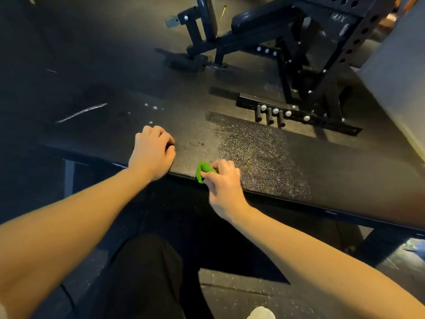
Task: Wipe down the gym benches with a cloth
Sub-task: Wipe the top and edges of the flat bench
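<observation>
Head view: the right hand (224, 183) pinches a bunched green cloth (203, 170) against the near edge of a black padded desk (333, 166). The left hand (153, 150) rests on the pad to its left, apart from it, with its fingers curled and nothing visible in them. Small crumbs (195, 143) lie between the hands. A speckled dusty patch (257, 157) spreads just right of the cloth. Wiping seems barely begun. The next move likely calls for flattening the cloth and sweeping across that patch.

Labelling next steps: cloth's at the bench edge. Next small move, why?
Probably sweep the cloth rightward over the speckled patch: the right hand pinches it bunched at the near edge of the bench, the patch lies just right of it, and the left hand rests on the bench.
</observation>
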Available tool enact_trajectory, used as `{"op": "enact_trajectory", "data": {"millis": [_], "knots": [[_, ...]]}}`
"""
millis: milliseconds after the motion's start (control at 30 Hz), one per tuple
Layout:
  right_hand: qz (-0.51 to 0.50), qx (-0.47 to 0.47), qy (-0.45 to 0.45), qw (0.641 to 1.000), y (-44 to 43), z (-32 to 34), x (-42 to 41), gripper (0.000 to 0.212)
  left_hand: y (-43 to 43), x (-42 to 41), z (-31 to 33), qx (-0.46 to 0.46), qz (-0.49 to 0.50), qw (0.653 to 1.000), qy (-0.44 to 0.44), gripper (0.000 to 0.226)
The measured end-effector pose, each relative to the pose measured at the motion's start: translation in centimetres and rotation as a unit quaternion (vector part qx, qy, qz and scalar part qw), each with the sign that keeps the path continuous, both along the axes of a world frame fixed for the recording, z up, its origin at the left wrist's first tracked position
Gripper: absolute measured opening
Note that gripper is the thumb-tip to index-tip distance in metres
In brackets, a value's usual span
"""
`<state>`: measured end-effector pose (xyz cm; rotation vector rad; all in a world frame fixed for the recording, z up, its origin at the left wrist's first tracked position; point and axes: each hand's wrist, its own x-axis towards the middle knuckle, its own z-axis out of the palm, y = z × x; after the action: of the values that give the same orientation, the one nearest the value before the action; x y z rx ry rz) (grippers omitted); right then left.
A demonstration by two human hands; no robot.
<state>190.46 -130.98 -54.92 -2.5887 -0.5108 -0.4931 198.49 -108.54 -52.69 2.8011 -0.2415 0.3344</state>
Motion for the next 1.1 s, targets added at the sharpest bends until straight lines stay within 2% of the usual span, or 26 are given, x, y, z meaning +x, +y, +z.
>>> {"op": "enact_trajectory", "data": {"millis": [133,267,433,600,733,833,900,1000,1100], "knots": [[0.049,-0.012,0.010,0.999,5.0,0.3,1.7,0.007,-0.5,-0.2,0.1,-0.006,0.013,1.000,0.003,0.026],[0.104,0.004,0.045,0.994,1.0,1.0,2.1,0.017,-0.1,-0.2,-0.1,-0.009,0.001,1.000,-0.001,0.027],[0.043,0.021,0.079,0.996,-5.3,0.9,1.6,0.022,-0.1,-0.3,-0.5,-0.026,0.001,1.000,-0.017,0.023],[0.017,0.040,0.047,0.998,-2.9,0.5,1.7,0.021,-0.2,-0.1,-0.7,-0.017,0.009,1.000,-0.020,0.025],[0.045,0.019,0.070,0.996,2.1,1.2,2.4,0.014,-0.1,0.0,-0.7,-0.014,0.004,1.000,-0.016,0.026],[0.092,-0.006,0.089,0.992,1.0,1.8,3.2,0.014,-0.1,0.0,-0.7,-0.015,0.005,1.000,-0.013,0.025],[0.034,-0.009,0.111,0.993,-1.8,2.4,4.3,0.015,-0.1,0.2,-0.8,-0.015,0.003,1.000,-0.012,0.024],[-0.125,0.008,0.127,0.984,-5.2,3.2,6.1,0.018,0.0,0.2,-1.1,-0.013,0.003,1.000,-0.019,0.022],[-0.196,0.002,0.136,0.971,-3.5,3.7,6.2,0.019,0.0,0.3,-1.1,-0.013,0.008,1.000,-0.021,0.022]]}}
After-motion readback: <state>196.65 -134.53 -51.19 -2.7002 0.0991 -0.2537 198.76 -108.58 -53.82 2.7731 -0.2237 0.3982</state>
